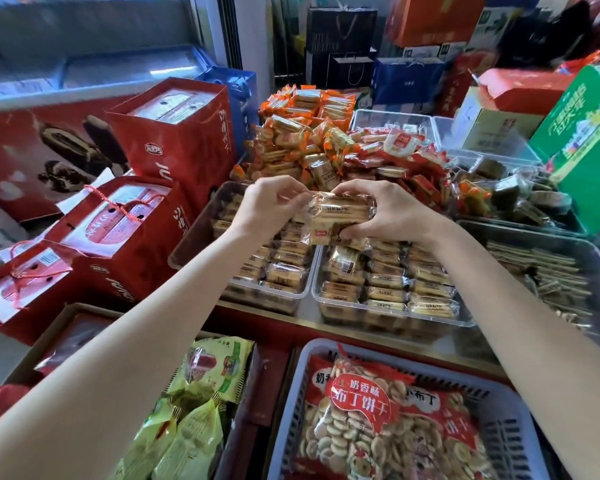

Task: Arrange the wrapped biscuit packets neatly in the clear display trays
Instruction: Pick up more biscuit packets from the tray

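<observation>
Both hands hold a small bunch of clear-wrapped biscuit packets (336, 220) above two clear display trays. My left hand (271, 206) pinches the wrapper's left end. My right hand (392, 211) grips the bunch from the right, fingers curled under it. Below, the left clear tray (191, 237) has packets filling its near right part. The right clear tray (388, 311) holds neat rows of the same packets, with one packet (343, 261) lying tilted at its far left corner.
Orange-wrapped packets (302, 140) and red ones (395, 161) are piled behind the trays. Red gift boxes (174, 133) stand at the left, a green carton (589, 143) at the right. A grey basket (291, 403) of bagged biscuits and green bags (194, 410) lie nearest me.
</observation>
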`<state>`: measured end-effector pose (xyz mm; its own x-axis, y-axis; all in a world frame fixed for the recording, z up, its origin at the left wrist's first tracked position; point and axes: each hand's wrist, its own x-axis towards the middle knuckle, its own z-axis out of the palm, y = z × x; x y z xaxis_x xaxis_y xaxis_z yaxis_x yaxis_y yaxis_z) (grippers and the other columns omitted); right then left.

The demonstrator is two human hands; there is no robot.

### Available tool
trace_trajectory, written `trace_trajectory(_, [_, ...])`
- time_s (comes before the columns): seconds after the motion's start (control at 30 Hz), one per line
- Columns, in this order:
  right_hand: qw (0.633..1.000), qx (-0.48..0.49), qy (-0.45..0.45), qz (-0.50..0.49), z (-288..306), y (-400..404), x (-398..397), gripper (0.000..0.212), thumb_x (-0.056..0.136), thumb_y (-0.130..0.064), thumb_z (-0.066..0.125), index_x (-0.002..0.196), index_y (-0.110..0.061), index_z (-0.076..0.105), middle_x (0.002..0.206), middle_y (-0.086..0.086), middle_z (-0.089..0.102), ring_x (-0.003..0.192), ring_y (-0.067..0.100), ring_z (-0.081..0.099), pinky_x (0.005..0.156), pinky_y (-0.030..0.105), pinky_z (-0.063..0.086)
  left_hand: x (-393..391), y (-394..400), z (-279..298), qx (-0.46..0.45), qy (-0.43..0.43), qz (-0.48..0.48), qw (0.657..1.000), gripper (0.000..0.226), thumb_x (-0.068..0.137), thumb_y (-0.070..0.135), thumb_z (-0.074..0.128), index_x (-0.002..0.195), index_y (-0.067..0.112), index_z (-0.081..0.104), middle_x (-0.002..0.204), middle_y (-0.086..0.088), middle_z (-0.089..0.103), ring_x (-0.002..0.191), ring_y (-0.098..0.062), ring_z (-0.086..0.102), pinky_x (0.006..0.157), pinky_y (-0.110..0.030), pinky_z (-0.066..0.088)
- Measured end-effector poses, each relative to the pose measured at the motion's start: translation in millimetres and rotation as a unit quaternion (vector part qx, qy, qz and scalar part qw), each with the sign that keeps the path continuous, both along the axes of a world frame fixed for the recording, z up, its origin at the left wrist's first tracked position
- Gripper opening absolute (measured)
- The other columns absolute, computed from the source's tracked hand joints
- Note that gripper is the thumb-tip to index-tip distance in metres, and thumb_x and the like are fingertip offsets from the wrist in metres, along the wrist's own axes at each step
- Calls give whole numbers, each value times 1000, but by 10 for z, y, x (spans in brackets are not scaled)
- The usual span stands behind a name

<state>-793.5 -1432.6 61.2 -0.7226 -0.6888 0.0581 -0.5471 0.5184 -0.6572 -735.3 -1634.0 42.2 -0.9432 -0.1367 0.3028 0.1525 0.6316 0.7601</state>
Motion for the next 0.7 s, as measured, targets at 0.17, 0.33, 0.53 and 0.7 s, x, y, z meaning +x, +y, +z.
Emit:
trace_trajectory(0.17, [999, -34, -22, 2, 14, 4, 35, 61, 71, -21, 81, 126, -21, 53, 111, -7, 60, 99, 3, 56, 85, 9, 43, 72, 15, -130, 16, -44, 34, 998, 8, 79, 12, 73, 87, 14, 70, 74, 8, 65, 64, 0, 59, 64, -12, 48])
trace_trajectory(0.33, [990, -85, -116, -7, 33, 65, 74, 53, 77, -20, 75, 125, -21, 55, 110, -3, 62, 100, 9, 59, 82, 16, 50, 119, -76, 69, 4, -33, 23, 999, 6, 79, 10, 72, 81, 15, 71, 66, 13, 62, 55, 7, 55, 57, -5, 41])
trace_trajectory(0.53, [985, -90, -145, -33, 65, 80, 30, 49, 79, -19, 74, 124, -18, 54, 109, 4, 63, 99, 17, 63, 86, 26, 52, 118, -91, 225, 89, -141, -40, 985, 12, 86, 19, 67, 97, 23, 65, 99, -1, 68, 97, -21, 65, 88, -34, 52])
trace_trajectory(0.7, [1000, 14, -23, -6, 114, -40, 58, 60, 75, -22, 79, 126, -17, 50, 105, -3, 57, 92, 11, 57, 74, 12, 45, 159, 73, 262, 101, -177, -160, 966, 74, 78, 6, 73, 140, 21, 35, 118, 5, 54, 88, -3, 63, 73, -17, 53])
